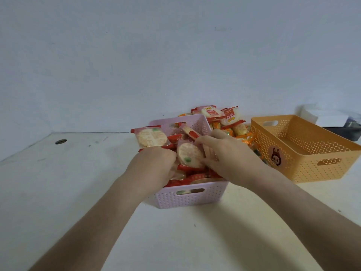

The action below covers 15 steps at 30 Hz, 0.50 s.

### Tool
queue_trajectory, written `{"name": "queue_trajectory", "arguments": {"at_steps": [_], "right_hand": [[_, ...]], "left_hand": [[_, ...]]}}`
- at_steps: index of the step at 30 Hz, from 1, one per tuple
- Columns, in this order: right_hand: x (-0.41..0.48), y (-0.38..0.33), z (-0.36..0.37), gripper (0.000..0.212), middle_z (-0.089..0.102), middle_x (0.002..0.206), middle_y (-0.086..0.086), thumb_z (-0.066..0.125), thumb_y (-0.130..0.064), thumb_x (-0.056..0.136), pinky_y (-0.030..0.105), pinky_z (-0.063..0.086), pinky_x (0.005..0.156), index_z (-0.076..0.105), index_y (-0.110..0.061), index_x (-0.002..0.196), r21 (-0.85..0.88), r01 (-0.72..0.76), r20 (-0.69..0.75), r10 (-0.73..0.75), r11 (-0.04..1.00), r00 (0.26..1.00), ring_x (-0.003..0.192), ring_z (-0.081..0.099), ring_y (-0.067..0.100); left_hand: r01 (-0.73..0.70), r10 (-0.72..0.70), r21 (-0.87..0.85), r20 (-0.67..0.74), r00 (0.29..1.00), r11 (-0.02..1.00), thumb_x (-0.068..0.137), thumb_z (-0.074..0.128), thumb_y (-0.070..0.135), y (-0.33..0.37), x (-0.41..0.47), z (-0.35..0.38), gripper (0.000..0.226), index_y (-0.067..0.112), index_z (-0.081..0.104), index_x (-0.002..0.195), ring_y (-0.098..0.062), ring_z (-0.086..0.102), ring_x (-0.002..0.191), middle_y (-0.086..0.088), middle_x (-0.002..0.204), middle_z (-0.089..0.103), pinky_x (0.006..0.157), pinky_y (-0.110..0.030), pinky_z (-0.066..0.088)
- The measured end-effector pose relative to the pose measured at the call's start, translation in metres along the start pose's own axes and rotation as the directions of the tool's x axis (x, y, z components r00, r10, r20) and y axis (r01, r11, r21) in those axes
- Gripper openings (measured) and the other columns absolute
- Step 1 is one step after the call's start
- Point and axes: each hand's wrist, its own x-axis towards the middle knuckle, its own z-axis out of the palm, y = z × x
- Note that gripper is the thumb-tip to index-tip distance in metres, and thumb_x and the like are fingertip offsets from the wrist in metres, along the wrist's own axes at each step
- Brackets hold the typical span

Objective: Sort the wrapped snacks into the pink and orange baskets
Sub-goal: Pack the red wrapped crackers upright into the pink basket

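- The table (pixel 58 192) is carrying a small round hole (pixel 61 142) at the far left, well apart from the work.
- The left hand (pixel 156 163) is reaching into the near-left side of the pink basket (pixel 191 198), with its fingers curling down among the red-wrapped packets. I cannot tell whether they are pinching one, because the fingertips are hiding in the heap.
- A tilted snack (pixel 151 136) is lying over the pink basket's left rim, just above the left hand. It is likely to slide off onto the table if either hand stirs the heap.
- The pink basket is sitting heaped above its rim, so pressing or adding more is risking a spill over the sides.
- A round snack (pixel 190 155) is standing on edge between the two hands, over the middle of the pink basket.
- The right hand (pixel 224 155) is gripping this round snack by its right edge, with the fingers wrapping behind it. The wrapper is probably slick, so a loose pinch could be letting it drop.
- A loose pile (pixel 226 120) of red and orange packets is lying on the table behind the pink basket and between the baskets. A careless sweep of the right forearm could be scattering it.
- The orange basket (pixel 312 153) is sitting to the right, showing no snacks in its visible part. Mixing kinds is the main sorting risk.
- A white box (pixel 330 118) is resting at the far right.
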Motion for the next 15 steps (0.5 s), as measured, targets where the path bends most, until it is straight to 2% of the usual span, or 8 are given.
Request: {"name": "queue_trajectory", "arguments": {"at_steps": [2, 4, 5, 7, 9, 12, 15], "right_hand": [[0.003, 0.001, 0.002, 0.064, 0.034, 0.145, 0.002, 0.059, -0.038, 0.091, 0.042, 0.047, 0.097, 0.030, -0.034, 0.148, -0.087, 0.022, 0.033, -0.019, 0.996, 0.999, 0.126, 0.040, 0.026], [0.007, 0.006, -0.004, 0.073, 0.011, 0.159, 0.000, 0.052, -0.043, 0.095, 0.045, 0.030, 0.113, 0.009, -0.036, 0.153, -0.126, 0.012, 0.212, 0.015, 0.992, 0.977, 0.141, 0.016, 0.028], [0.010, 0.010, -0.009, 0.072, 0.006, 0.160, -0.003, 0.050, -0.040, 0.096, 0.046, 0.024, 0.116, 0.006, -0.037, 0.153, -0.110, -0.003, 0.316, 0.038, 0.994, 0.948, 0.143, 0.008, 0.028], [0.014, 0.019, -0.015, 0.067, 0.017, 0.157, -0.009, 0.050, -0.020, 0.095, 0.045, 0.022, 0.116, 0.017, -0.040, 0.150, -0.078, 0.004, 0.422, 0.029, 0.997, 0.906, 0.142, 0.010, 0.022], [0.017, 0.023, -0.018, 0.067, 0.036, 0.144, -0.011, 0.054, -0.006, 0.088, 0.040, 0.032, 0.110, 0.036, -0.042, 0.141, -0.052, 0.019, 0.390, 0.003, 0.998, 0.921, 0.131, 0.025, 0.017], [0.022, 0.020, -0.019, 0.048, 0.050, 0.118, -0.009, 0.071, -0.016, 0.082, 0.029, 0.041, 0.094, 0.058, -0.036, 0.123, -0.047, 0.094, 0.279, -0.077, 0.994, 0.957, 0.112, 0.043, 0.014], [0.024, 0.021, -0.022, 0.031, 0.051, 0.101, -0.011, 0.078, -0.027, 0.077, 0.008, 0.035, 0.073, 0.068, -0.030, 0.106, 0.058, 0.072, 0.153, -0.080, 0.996, 0.985, 0.094, 0.044, 0.007]], "left_hand": [[0.053, -0.053, -0.024, 0.030, 0.998, 0.998, 0.083, 0.065, 0.046, 0.002, 0.001, 0.002, 0.023, 0.026, 0.061, 0.093, -0.021, 0.063, 0.086, 0.005, 0.089, 0.066, 0.069, -0.034, 0.049], [0.067, -0.068, -0.019, -0.062, 0.996, 0.998, 0.085, 0.063, 0.036, 0.004, 0.001, 0.004, 0.018, 0.026, 0.060, 0.100, -0.022, 0.062, 0.088, 0.005, 0.095, 0.066, 0.068, -0.034, 0.048], [0.071, -0.073, -0.020, -0.121, 0.990, 0.997, 0.087, 0.060, 0.028, 0.004, 0.000, 0.006, 0.017, 0.027, 0.060, 0.104, -0.022, 0.061, 0.090, 0.006, 0.099, 0.065, 0.069, -0.035, 0.049], [0.074, -0.088, -0.074, -0.213, 0.973, 0.994, 0.090, 0.053, 0.020, 0.006, -0.003, 0.009, 0.020, 0.028, 0.061, 0.107, -0.020, 0.060, 0.090, 0.008, 0.102, 0.064, 0.071, -0.035, 0.049], [0.050, -0.089, -0.139, -0.293, 0.952, 0.989, 0.091, 0.048, 0.021, 0.006, -0.004, 0.011, 0.020, 0.026, 0.064, 0.102, -0.018, 0.059, 0.083, 0.009, 0.099, 0.064, 0.067, -0.032, 0.047], [0.004, -0.075, -0.190, -0.371, 0.926, 0.982, 0.088, 0.053, 0.022, 0.007, -0.005, 0.013, 0.016, 0.022, 0.068, 0.091, -0.014, 0.054, 0.071, 0.010, 0.092, 0.058, 0.060, -0.032, 0.046], [-0.073, -0.071, -0.321, -0.414, 0.907, 0.944, 0.080, 0.054, 0.029, 0.011, -0.010, 0.006, 0.017, 0.027, 0.070, 0.082, -0.011, 0.058, 0.069, 0.012, 0.080, 0.062, 0.061, -0.034, 0.051]]}}
